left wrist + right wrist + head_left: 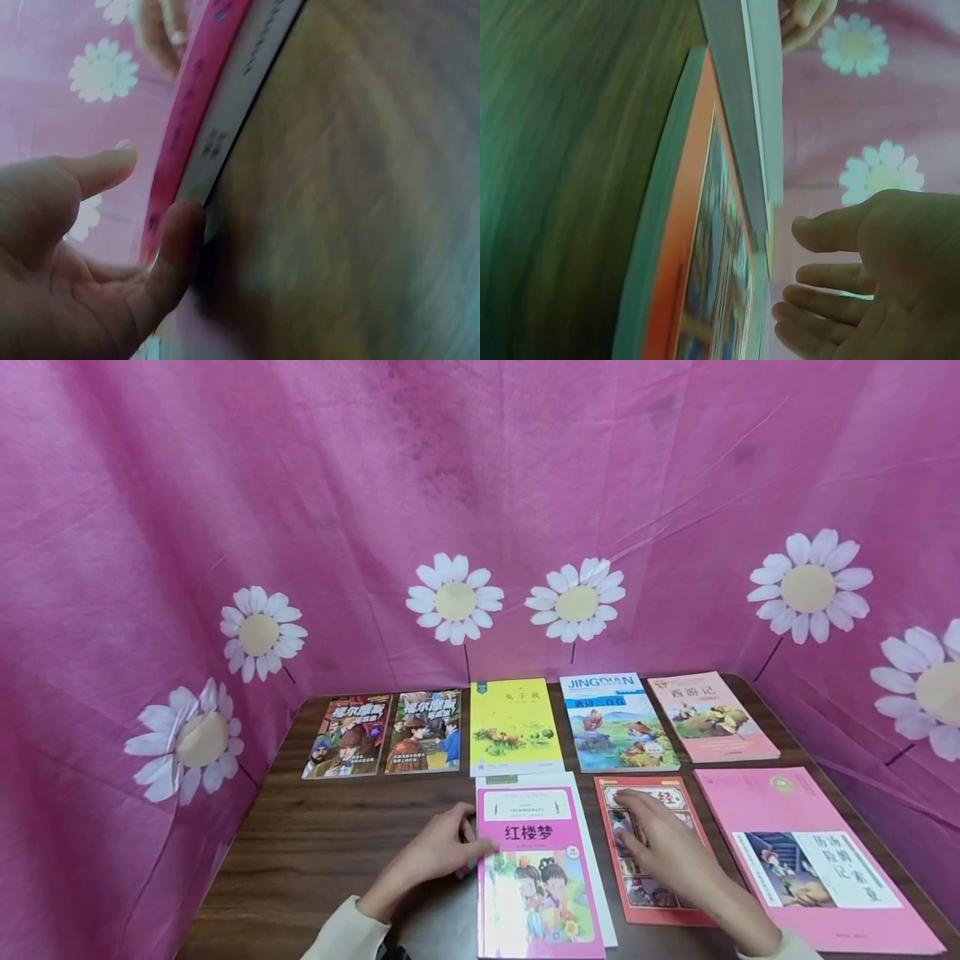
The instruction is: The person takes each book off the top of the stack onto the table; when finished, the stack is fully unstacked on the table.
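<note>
A pink picture-covered book [536, 827] lies on a white-edged book [588, 868], slightly offset, near the table's front. At their left edge is my left hand [442, 843]; in the left wrist view a fingertip touches the spines, and the fingers are loosely spread rather than wrapped round the books. My right hand [667, 852] hovers with relaxed fingers over a red book [648, 912], covering part of its cover. The right wrist view shows that hand [885, 277] apart from the red book [671, 300], holding nothing.
Behind stand flat in a row two comic-style books [348, 735], a yellow book [516, 727], a blue-and-green book [618, 727] and a pale pink book [712, 714]. A large pink book [780, 810] lies at right on the wooden table [330, 843]. Pink flowered cloth [480, 485] surrounds it.
</note>
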`<state>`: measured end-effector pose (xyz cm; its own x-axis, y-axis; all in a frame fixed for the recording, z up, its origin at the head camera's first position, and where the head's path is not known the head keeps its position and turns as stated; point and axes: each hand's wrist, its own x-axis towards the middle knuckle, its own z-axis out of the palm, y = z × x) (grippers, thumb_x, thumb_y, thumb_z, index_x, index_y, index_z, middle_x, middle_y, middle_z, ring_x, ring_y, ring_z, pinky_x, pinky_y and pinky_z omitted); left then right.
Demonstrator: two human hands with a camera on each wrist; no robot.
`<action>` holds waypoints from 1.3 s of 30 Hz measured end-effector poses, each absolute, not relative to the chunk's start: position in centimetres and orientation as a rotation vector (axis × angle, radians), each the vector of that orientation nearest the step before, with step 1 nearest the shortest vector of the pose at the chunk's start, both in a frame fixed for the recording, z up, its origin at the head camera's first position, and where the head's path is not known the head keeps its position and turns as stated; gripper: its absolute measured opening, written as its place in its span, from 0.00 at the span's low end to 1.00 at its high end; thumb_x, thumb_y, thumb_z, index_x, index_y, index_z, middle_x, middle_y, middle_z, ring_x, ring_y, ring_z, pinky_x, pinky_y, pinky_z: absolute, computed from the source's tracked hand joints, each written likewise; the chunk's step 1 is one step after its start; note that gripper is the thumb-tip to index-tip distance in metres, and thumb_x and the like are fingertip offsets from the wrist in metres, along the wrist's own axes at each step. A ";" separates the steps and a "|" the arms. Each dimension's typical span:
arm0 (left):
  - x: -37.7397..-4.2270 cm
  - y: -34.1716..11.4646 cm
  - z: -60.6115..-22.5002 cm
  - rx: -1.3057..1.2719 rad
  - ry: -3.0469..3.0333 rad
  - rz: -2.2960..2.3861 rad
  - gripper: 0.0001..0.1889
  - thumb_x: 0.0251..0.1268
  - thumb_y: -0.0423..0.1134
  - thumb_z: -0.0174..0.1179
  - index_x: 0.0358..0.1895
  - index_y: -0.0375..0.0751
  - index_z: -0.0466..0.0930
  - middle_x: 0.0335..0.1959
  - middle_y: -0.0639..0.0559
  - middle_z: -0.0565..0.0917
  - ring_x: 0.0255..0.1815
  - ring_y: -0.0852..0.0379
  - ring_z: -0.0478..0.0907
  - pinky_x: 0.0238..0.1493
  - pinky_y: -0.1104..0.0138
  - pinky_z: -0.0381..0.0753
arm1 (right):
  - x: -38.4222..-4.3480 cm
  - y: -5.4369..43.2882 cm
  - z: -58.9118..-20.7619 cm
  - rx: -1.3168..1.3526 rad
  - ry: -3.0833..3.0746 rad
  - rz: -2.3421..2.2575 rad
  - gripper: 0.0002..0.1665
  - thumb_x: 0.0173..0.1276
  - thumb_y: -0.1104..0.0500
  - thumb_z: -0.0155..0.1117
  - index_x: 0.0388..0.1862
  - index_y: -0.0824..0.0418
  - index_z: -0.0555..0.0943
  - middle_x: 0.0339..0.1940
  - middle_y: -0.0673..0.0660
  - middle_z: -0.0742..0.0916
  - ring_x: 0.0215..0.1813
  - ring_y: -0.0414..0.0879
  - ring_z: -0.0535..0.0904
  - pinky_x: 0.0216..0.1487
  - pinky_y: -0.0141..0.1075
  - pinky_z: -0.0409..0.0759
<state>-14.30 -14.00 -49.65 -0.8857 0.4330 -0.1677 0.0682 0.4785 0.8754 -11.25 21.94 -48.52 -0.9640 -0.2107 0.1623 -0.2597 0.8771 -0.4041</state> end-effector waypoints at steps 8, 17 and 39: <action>-13.9 -13.1 -50.1 0.300 2.321 1.450 0.39 0.62 0.37 0.78 0.69 0.21 0.67 0.27 0.47 0.80 0.15 0.58 0.77 0.17 0.63 0.85 | -10.6 19.0 -49.0 0.560 -2.997 0.778 0.34 0.74 0.54 0.73 0.75 0.60 0.76 0.78 0.63 0.78 0.77 0.65 0.75 0.70 0.63 0.79; -13.9 -13.4 -50.2 0.288 2.222 1.554 0.38 0.64 0.30 0.74 0.71 0.19 0.65 0.27 0.46 0.80 0.16 0.58 0.79 0.21 0.60 0.88 | -10.5 17.6 -49.7 0.608 -2.996 0.794 0.30 0.81 0.55 0.64 0.78 0.61 0.75 0.81 0.60 0.76 0.79 0.61 0.74 0.70 0.59 0.80; -14.9 -16.7 -50.0 0.144 1.894 1.797 0.20 0.71 0.33 0.59 0.59 0.31 0.63 0.43 0.42 0.88 0.35 0.56 0.88 0.37 0.64 0.91 | -10.0 17.5 -50.0 1.047 -3.085 0.594 0.35 0.89 0.51 0.48 0.88 0.58 0.58 0.89 0.59 0.61 0.88 0.59 0.57 0.81 0.61 0.66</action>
